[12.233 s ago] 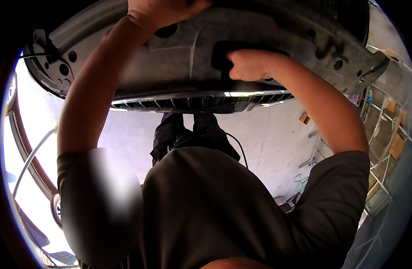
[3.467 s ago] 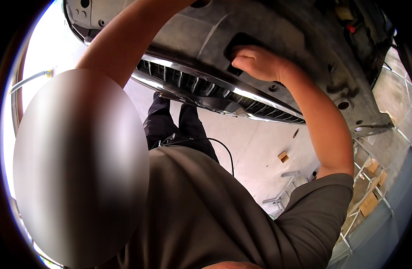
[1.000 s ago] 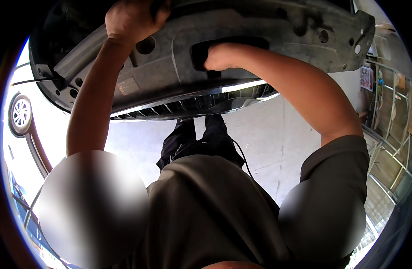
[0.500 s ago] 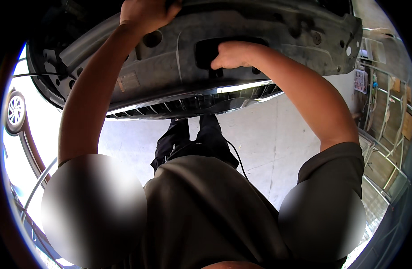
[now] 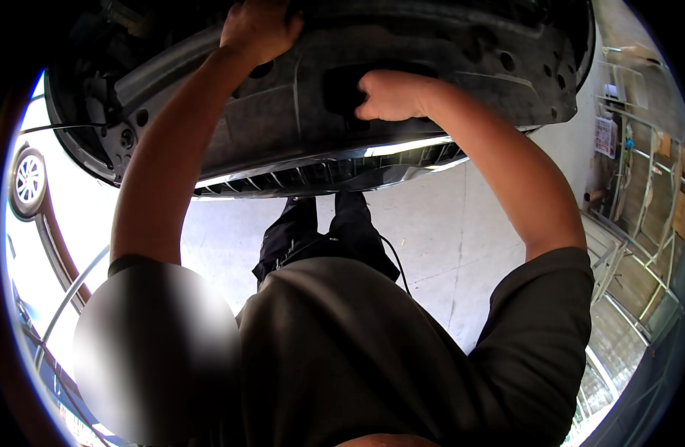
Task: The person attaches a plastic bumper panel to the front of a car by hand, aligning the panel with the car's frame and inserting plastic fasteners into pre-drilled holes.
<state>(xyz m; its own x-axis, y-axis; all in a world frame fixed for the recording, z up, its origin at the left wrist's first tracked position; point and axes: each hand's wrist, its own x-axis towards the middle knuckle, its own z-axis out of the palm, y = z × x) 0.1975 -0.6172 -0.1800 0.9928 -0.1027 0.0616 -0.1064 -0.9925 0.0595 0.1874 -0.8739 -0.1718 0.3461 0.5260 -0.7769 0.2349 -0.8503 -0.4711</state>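
Dark panel [image 5: 309,93]: located in the upper part of my head-camera view, spanning a vehicle's front end. Right hand [image 5: 392,95]: fingers curled, at the panel's recessed opening [image 5: 344,93]; the fingertips are partly hidden, so I cannot tell whether they grip anything. Left hand [image 5: 259,31]: on the panel's far side, near a round hole [image 5: 262,70], thumb spread; its other fingertips are out of my sight, so I cannot confirm a grip. Below the panel's near edge, I read a bright trim strip [image 5: 402,147] and a slatted grille [image 5: 305,177]. Farther out: dark trousers [image 5: 351,220], a thin black cable [image 5: 393,257], pale floor [image 5: 439,238], a spoked wheel [image 5: 29,179] at left, metal racking [image 5: 640,257] at right.
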